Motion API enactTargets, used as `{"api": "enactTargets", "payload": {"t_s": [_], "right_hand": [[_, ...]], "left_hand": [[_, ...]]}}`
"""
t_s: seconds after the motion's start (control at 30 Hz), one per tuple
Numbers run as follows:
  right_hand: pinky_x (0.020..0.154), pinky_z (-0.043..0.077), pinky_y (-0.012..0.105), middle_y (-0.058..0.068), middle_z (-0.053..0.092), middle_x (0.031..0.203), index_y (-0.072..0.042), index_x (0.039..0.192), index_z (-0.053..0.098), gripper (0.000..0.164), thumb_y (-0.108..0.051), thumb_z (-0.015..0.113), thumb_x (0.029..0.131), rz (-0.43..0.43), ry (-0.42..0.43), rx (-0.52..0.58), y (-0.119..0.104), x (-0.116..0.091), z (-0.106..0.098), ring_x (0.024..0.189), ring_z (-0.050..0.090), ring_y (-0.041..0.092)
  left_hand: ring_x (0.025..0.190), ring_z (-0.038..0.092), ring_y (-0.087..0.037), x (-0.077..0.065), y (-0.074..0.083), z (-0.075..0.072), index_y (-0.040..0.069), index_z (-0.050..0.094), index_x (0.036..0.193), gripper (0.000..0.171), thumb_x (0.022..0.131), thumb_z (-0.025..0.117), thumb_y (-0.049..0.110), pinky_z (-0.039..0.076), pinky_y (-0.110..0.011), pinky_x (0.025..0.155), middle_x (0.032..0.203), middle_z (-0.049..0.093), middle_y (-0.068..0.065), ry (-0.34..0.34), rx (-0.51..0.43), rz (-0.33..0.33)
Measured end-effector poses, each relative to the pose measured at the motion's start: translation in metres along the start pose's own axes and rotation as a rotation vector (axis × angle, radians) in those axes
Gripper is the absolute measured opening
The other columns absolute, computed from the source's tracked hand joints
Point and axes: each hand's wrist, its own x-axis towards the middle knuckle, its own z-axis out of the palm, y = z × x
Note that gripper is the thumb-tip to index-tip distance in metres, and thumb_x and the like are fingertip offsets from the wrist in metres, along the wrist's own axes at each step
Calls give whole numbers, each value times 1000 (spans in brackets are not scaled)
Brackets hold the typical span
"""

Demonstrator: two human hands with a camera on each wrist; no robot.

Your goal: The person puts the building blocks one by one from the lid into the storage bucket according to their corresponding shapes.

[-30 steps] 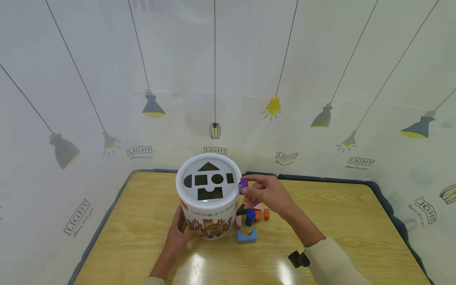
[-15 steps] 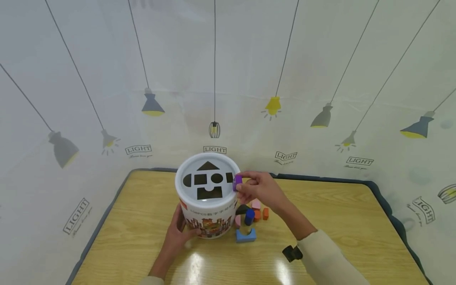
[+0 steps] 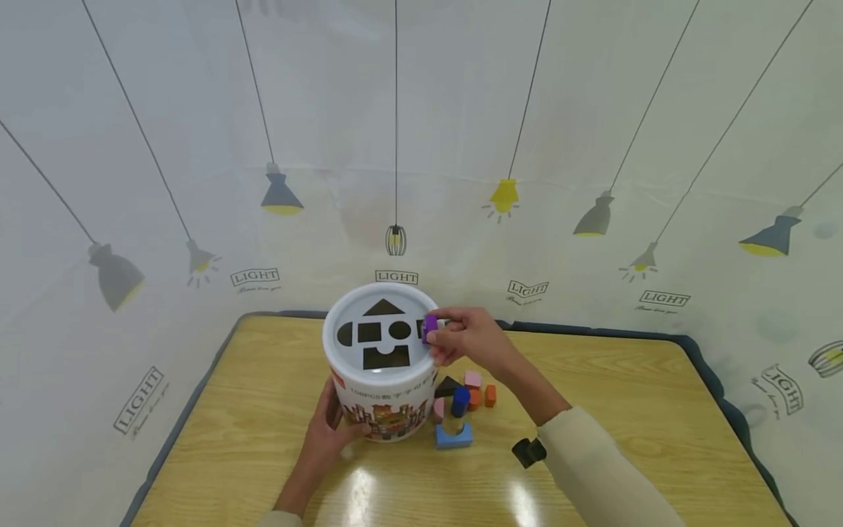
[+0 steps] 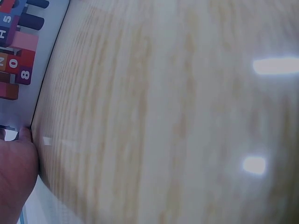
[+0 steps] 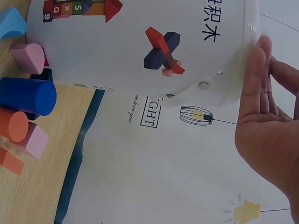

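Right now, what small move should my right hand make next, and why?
I'd probably ease the purple block slightly left over the narrow rectangular slot: your right hand pinches it, in the head view it covers only the slot's right part, and your left hand holds the bucket.

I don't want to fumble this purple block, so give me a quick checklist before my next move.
1. Purple block gripped: ok, pinched in the right hand.
2. Bucket steadied: ok, the left hand holds its side.
3. Bucket upright on the table: ok.
4. Lid clear of loose blocks: ok, those in view lie on the table.
5. Purple block squared to the rightmost hole: cannot tell, it partly covers that hole.
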Motion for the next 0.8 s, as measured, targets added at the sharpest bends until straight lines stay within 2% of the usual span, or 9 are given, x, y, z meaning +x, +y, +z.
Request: {"api": "enactTargets", "payload": {"t_s": [0.3, 0.5, 0.7, 0.8], "right_hand": [[75, 62, 54, 11, 71, 76, 1, 132, 57, 46, -13, 69, 89, 15, -22, -26, -3, 7, -2, 61, 68, 19], [63, 64, 39, 11, 71, 75, -3, 130, 60, 45, -15, 71, 88, 40, 6, -104, -7, 15, 0, 56, 65, 17], [59, 63, 35, 11, 71, 77, -5, 130, 60, 46, -17, 72, 87, 69, 27, -106, -7, 21, 2, 53, 64, 16], [57, 62, 32, 11, 72, 77, -4, 129, 61, 45, -17, 72, 87, 80, 48, -99, -7, 21, 3, 53, 63, 16]], "left_hand": [[148, 21, -22, 1, -3, -1, 35, 14, 156, 113, 71, 86, 15, 21, -34, 122, 161, 21, 1, -1, 13, 9], [148, 21, -21, -1, -3, -1, 35, 14, 156, 113, 70, 86, 15, 21, -32, 121, 162, 21, 1, 2, 13, 5], [148, 20, -24, 0, -1, -1, 30, 13, 157, 113, 71, 86, 14, 19, -37, 122, 162, 19, -1, 2, 18, 6], [148, 19, -24, 1, 1, -2, 31, 13, 157, 113, 72, 85, 15, 19, -38, 123, 162, 19, -1, 1, 31, 0]]}}
